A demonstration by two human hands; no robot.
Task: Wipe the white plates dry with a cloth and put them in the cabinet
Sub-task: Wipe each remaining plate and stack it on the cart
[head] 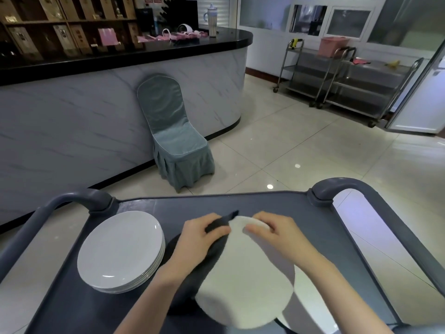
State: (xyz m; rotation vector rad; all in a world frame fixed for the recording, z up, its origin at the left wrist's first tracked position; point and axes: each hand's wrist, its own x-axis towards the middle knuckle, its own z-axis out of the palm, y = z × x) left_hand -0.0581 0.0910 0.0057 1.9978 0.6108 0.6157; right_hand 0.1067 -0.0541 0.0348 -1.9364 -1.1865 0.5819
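White and matte, the plate (245,280) is held tilted above the grey cart tray (325,237), its far edge between both hands; it looks blurred, and a dark cloth (212,251) lies along its left side and under it; the left hand (199,235) has the fingers (216,230) curled and pressed on the cloth against the plate edge; the right hand (277,231) pinches the top rim, its fingers (255,229) close together on the white surface; a stack of white plates (120,251) rests on the left part of the tray, just beside the cloth; a chair with blue-grey cover (173,136) stands by the marble counter (72,116), well apart.
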